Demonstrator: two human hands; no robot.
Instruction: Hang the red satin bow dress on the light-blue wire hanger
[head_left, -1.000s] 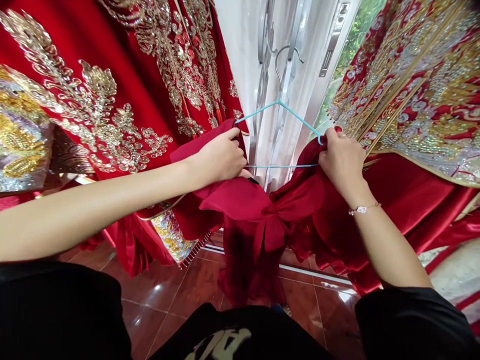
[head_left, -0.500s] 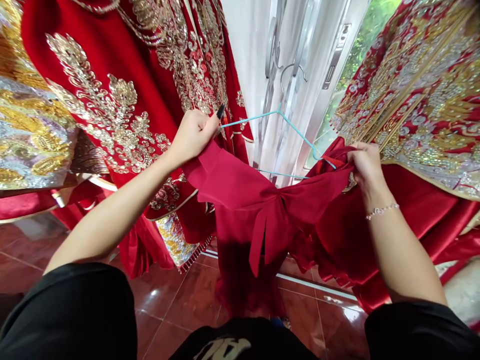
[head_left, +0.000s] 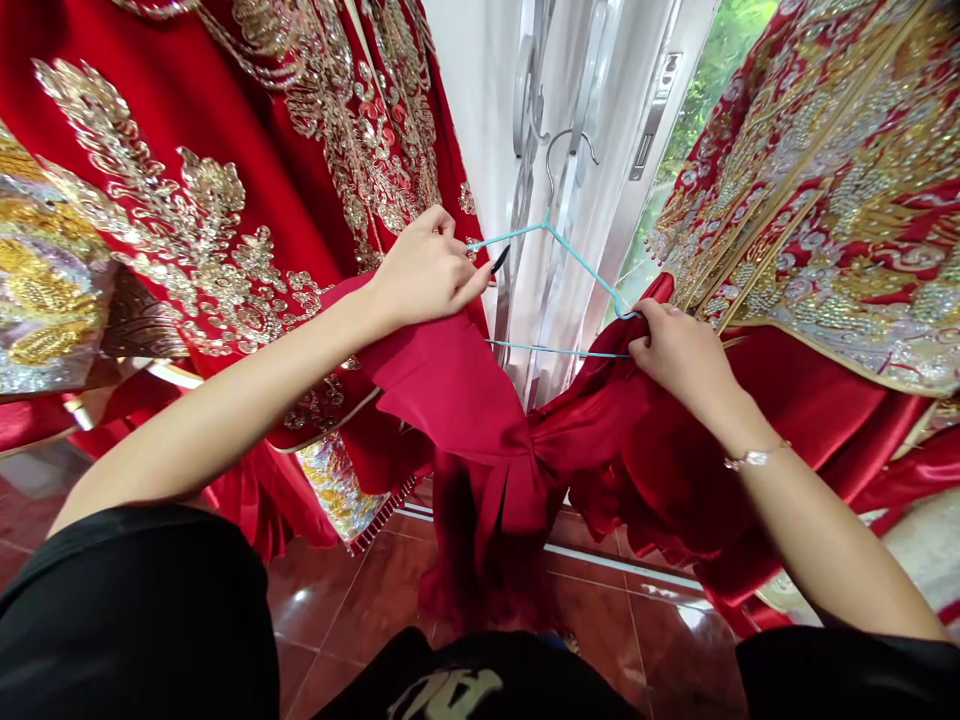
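Note:
A plain dark red garment (head_left: 480,420) with a bow at its middle hangs between my hands over a thin light blue wire hanger (head_left: 577,262). My left hand (head_left: 427,270) is closed on the garment's left shoulder at the hanger's left end. My right hand (head_left: 679,350) is closed on the garment's right shoulder at the hanger's right end. The hanger's metal hook (head_left: 559,150) hangs on a silvery door handle.
Red robes with gold and silver embroidery hang close on the left (head_left: 225,200) and on the right (head_left: 825,200). A white curtain (head_left: 592,200) and a window frame stand behind the hanger. The floor is glossy reddish-brown tile (head_left: 337,610).
My left hand rose from the hanger's lower bar to its left tip, pulling the red cloth up. My right hand stayed at the right end, shifting its hold on the cloth slightly.

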